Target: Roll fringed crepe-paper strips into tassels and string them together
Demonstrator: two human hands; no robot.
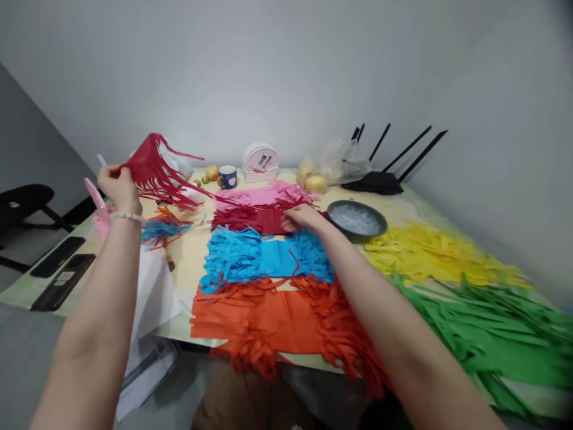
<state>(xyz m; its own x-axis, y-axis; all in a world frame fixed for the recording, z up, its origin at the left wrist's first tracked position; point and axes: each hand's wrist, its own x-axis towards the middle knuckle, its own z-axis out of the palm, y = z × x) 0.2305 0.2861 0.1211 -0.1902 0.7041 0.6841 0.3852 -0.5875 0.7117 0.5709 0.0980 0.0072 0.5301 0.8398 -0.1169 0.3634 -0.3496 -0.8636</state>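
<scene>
Left hand pinches red fringed paper, lifted | right hand presses dark-red fringe on table

Four fringed sheets lie in a row front to back on the surface. Right of them sits a bowl, with more fringe piles beyond. Behind stand a mug and router. Phones lie far left.

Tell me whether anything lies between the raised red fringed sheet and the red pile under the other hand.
Nothing visible does. The left hand holds the red fringed sheet up in open air; its strands trail toward the red pile, where the right hand rests.
</scene>
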